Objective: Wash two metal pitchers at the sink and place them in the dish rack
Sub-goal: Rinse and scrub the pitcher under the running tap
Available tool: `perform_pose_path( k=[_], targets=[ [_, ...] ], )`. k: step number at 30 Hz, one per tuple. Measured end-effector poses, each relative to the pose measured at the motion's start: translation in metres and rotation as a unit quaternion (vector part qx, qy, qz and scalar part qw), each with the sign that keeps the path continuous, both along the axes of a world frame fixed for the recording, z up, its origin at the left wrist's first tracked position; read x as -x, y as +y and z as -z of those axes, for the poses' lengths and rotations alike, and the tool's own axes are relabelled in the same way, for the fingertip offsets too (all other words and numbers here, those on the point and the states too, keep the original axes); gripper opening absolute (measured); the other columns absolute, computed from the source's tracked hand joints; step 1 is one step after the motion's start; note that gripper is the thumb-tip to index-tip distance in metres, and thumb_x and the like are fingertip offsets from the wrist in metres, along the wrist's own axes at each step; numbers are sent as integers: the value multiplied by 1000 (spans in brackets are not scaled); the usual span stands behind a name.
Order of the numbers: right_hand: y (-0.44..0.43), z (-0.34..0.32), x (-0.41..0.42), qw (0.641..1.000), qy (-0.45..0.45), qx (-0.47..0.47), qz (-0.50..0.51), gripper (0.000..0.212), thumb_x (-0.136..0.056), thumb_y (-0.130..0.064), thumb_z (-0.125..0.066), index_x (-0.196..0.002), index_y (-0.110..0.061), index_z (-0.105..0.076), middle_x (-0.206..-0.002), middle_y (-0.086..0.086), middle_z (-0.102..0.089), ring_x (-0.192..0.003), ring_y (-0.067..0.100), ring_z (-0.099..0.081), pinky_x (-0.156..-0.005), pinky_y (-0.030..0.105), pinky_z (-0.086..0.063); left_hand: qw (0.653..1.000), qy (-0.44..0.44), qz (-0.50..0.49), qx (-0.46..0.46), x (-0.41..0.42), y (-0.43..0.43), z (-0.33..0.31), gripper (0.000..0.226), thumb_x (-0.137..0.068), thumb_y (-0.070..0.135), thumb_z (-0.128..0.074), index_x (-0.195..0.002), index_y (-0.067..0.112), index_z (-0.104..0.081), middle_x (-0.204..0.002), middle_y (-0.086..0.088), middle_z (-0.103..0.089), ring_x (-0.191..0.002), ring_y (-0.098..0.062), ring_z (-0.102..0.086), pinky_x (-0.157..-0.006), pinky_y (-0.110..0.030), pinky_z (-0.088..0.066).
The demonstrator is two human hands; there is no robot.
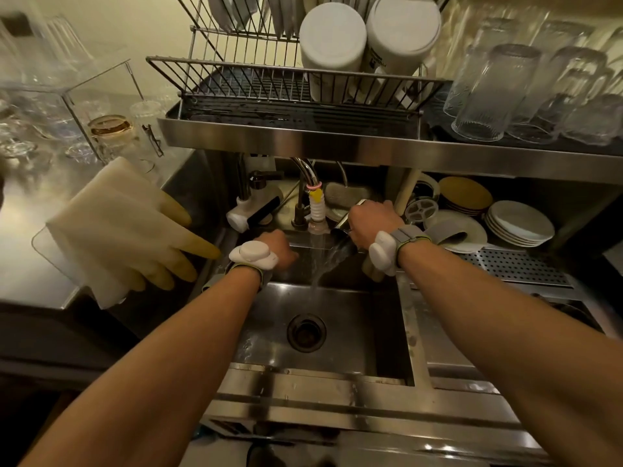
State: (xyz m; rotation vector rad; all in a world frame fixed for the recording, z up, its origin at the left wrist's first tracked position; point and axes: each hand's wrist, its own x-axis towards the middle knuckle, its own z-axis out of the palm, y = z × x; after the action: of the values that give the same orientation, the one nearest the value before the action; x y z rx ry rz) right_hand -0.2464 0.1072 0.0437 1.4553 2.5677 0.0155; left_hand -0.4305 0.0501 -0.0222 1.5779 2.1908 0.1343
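Centrally, right hand (371, 224) wrapped around shiny tilted metal pitcher (344, 230), held beside running faucet stream (318, 261) so rinse water drains into steel sink (337, 332). Left hand (278, 249) empty, loosely curled, apparently ready to scrub.

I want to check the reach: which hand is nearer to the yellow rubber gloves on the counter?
Left. The left hand is just right of the rubber gloves, at the sink's back edge. The right hand is farther right, beyond the running water, holding a metal pitcher.

Bare forearms, white sensor pod (253, 253) strapped on each wrist, grey green-edged bands (409, 238)
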Motion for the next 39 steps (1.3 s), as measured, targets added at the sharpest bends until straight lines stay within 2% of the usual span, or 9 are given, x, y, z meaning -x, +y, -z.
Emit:
perform_pose_path(
  k=[7,11,18,20,22,25,29,34,39],
  targets=[
    [2,2,2,1000,19,9,12,12,-92,-21,-53,-98,-11,-56,-110,15,-60,-107,34,-54,-97,48,-35,1000,-7,-5,2,0,-1,0,39,-85,40,-61,-109,10,-66,-111,-12,-66,-97,-30,-65,-78,-34,-50],
    [5,22,2,986,112,88,90,18,-94,-24,-53,-83,-10,-53,-89,11,-56,-89,30,-59,-74,35,-45,998,-50,22,18,-4,-5,5,36,-89,35,-56,-103,5,-70,-106,-15,-69,-88,-27,-64,-77,-34,-50],
    [4,90,13,907,273,207,245,34,-95,-30,-50,-77,-4,-62,-83,12,-60,-75,25,-56,-67,32,-41,965,-251,-3,83,-19,-5,48,37,-96,35,-50,-95,5,-71,-84,-9,-70,-80,-21,-64,-85,-35,-53],
    [4,106,23,867,332,248,277,36,-94,-29,-49,-87,1,-67,-88,16,-65,-83,29,-61,-71,33,-44,945,-316,-47,70,-27,-1,55,45,-98,39,-43,-101,2,-69,-91,-12,-69,-81,-21,-63,-75,-31,-49],
    [6,117,33,834,362,289,299,33,-93,-27,-51,-80,-1,-66,-87,15,-67,-80,28,-62,-68,30,-44,921,-370,-111,56,-32,8,60,55,-98,46,-38,-109,1,-66,-104,-16,-70,-89,-26,-67,-75,-33,-54],
    [9,121,40,841,323,333,278,31,-91,-19,-55,-64,-5,-59,-70,8,-60,-74,22,-58,-59,25,-43,889,-416,-178,64,-35,24,65,67,-94,58,-32,-116,2,-61,-112,-17,-68,-100,-32,-66,-85,-41,-54],
    [8,120,32,844,342,340,236,19,-84,-9,-60,-92,2,-73,-98,16,-71,-90,26,-63,-79,33,-49,853,-460,-238,54,-44,35,71,47,-98,41,-41,-101,-1,-61,-95,-19,-65,-81,-30,-65,-76,-39,-53],
    [12,120,14,849,323,351,227,23,-78,-17,-72,-94,-2,-75,-91,10,-70,-86,19,-63,-79,30,-50,884,-413,-205,81,-44,36,80,28,-96,16,-48,-69,10,-55,-58,-4,-61,-47,-13,-55,-46,-22,-43],
    [9,126,-18,851,324,342,231,25,-87,-12,-63,-102,6,-70,-96,16,-68,-67,7,-55,-64,18,-46,897,-406,-165,62,-19,31,88,30,-95,14,-52,-66,13,-61,-61,-1,-63,-61,-16,-48,-64,-31,-36]
  ],
)
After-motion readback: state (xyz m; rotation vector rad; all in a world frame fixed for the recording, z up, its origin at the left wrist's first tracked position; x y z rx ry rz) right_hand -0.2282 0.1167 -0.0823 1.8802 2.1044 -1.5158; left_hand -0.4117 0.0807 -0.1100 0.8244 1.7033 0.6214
